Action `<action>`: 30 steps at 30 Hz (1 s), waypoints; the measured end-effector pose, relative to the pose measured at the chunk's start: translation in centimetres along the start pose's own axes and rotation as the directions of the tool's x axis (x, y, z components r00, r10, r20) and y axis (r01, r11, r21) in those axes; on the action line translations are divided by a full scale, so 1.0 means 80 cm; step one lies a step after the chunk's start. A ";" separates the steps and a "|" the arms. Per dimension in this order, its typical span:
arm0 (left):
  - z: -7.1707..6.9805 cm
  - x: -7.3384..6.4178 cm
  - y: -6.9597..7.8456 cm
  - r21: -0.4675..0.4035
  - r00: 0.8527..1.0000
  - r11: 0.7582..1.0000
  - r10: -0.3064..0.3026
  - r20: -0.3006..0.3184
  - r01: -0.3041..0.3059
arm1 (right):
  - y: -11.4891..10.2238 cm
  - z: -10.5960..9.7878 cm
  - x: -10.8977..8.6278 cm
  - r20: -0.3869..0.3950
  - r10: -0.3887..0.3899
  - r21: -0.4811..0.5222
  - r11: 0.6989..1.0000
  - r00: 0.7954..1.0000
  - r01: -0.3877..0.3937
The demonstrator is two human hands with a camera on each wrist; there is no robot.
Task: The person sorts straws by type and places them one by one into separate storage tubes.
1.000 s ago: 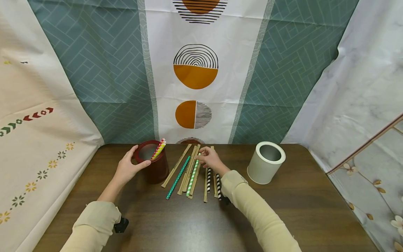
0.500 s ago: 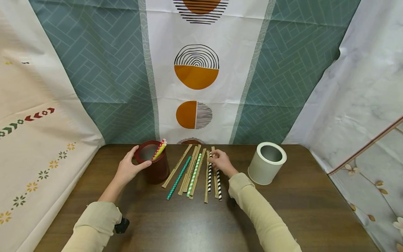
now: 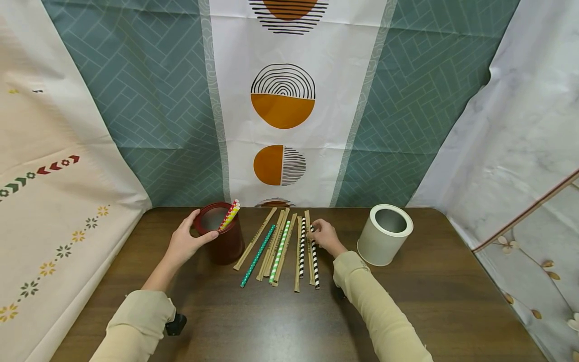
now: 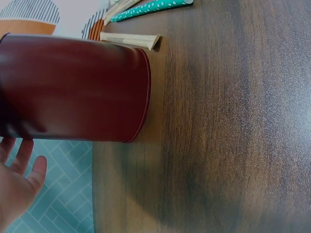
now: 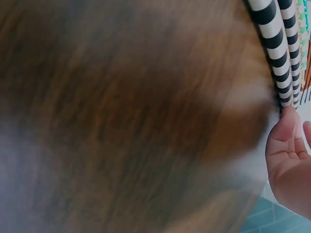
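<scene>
My left hand (image 3: 185, 241) holds the dark red canister (image 3: 226, 246) by its rim, thumb on the near side and fingers on the left side. In the left wrist view its fingertips touch the canister's wall (image 4: 73, 87). Red-and-white and yellow paper straws (image 3: 230, 215) stand leaning inside. At the far end of the rightmost black-and-white striped straw (image 3: 315, 261), my right hand (image 3: 326, 236) pinches with thumb and fingers. In the right wrist view the thumb lies on that straw (image 5: 274, 53); the fingertips behind it are hidden. The straw lies flat on the table.
Beside it lie another black-striped straw (image 3: 302, 256), a green-striped straw (image 3: 279, 251), a teal dotted straw (image 3: 258, 255) and several paper-wrapped straws (image 3: 255, 239). A white canister (image 3: 382, 236) stands at the right. Fabric (image 3: 181, 125) hangs behind the brown table (image 3: 280, 322).
My right hand has moved right, from over the green-striped straw past the first black-striped straw to the rightmost one. The left hand keeps its place on the canister.
</scene>
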State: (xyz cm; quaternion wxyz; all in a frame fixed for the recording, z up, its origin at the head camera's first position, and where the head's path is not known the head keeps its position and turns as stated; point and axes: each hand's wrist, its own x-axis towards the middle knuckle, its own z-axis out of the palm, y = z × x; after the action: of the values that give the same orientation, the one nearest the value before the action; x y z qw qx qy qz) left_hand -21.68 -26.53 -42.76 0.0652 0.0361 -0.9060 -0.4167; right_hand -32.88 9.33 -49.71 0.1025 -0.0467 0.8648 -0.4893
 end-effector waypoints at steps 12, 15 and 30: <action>0.001 0.000 -0.001 -0.001 1.000 1.000 -0.004 0.004 0.004 | 0.006 0.000 -0.001 -0.020 -0.022 -0.249 0.968 1.000 0.016; 0.000 0.000 0.000 -0.002 1.000 1.000 -0.003 0.002 0.003 | 0.006 -0.001 -0.002 -0.007 -0.013 -0.299 0.954 1.000 0.010; 0.000 -0.002 0.002 -0.013 1.000 1.000 0.012 -0.005 -0.012 | -0.002 -0.015 -0.011 0.080 0.066 -0.364 0.931 0.995 -0.032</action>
State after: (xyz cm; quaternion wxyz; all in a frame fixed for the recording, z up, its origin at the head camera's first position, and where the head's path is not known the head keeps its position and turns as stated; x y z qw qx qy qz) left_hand -21.55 -26.43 -42.65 0.0700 0.0313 -0.9033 -0.4220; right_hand -32.30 10.44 -48.87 0.1435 -0.0654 0.9354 -0.3164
